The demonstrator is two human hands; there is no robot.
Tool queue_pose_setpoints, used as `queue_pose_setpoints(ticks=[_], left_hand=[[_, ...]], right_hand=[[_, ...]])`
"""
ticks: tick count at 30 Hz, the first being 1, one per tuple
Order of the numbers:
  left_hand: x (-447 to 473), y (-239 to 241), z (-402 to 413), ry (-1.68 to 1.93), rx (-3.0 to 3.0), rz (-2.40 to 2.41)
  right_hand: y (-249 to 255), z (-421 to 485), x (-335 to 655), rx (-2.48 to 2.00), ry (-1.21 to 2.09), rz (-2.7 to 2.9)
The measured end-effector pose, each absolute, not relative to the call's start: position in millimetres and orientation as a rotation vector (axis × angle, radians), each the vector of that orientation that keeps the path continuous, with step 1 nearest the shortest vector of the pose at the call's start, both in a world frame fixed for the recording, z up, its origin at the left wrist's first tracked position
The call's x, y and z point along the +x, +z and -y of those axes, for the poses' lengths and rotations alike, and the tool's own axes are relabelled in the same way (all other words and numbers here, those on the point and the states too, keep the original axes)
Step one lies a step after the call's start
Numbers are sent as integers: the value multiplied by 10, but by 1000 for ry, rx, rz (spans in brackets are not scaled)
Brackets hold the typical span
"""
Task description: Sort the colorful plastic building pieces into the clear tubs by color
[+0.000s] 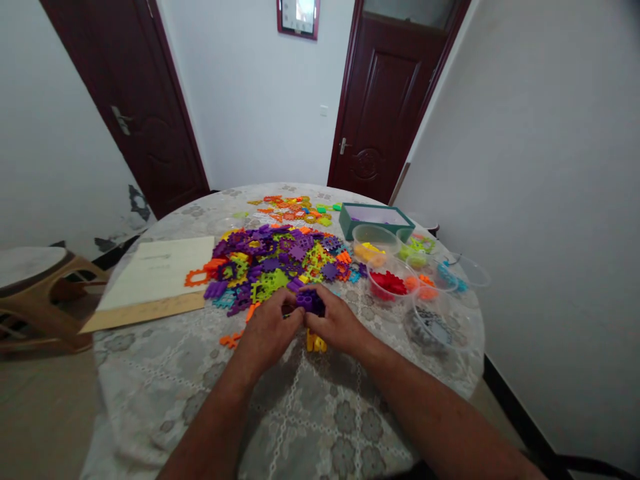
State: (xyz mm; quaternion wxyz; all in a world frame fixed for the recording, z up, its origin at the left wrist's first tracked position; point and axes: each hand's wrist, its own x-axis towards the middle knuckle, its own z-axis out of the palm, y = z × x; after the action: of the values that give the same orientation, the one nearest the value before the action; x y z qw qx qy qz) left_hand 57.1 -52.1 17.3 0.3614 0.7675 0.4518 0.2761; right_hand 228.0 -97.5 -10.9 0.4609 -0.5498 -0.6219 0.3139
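Both of my hands meet over the near middle of a round table (165, 373) covered with a patterned cloth. My left hand (267, 333) and my right hand (337, 327) are closed together around a small purple block assembly (311, 300) made of interlocking plastic pieces. A yellow piece (315, 344) lies on the cloth just under my right hand. Directly behind the hands spreads a big pile of purple, green, orange and yellow plastic pieces (273, 263). One orange piece (231, 340) lies loose to the left of my left hand.
Several clear bowls (395, 280) holding colour-sorted pieces and a teal box (375, 219) stand at the right. A smaller scatter of orange pieces (293, 208) lies at the far side. A cardboard sheet (150, 277) rests left. A wooden stool (35, 293) stands beside the table.
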Motion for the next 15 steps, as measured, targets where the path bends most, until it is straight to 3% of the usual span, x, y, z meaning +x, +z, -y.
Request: queue_pose_setpoints(ticks=[15], left_hand=[[572, 159, 509, 813, 1759, -1083]], right_hand=[[14, 1033, 2266, -1422, 718, 1500]])
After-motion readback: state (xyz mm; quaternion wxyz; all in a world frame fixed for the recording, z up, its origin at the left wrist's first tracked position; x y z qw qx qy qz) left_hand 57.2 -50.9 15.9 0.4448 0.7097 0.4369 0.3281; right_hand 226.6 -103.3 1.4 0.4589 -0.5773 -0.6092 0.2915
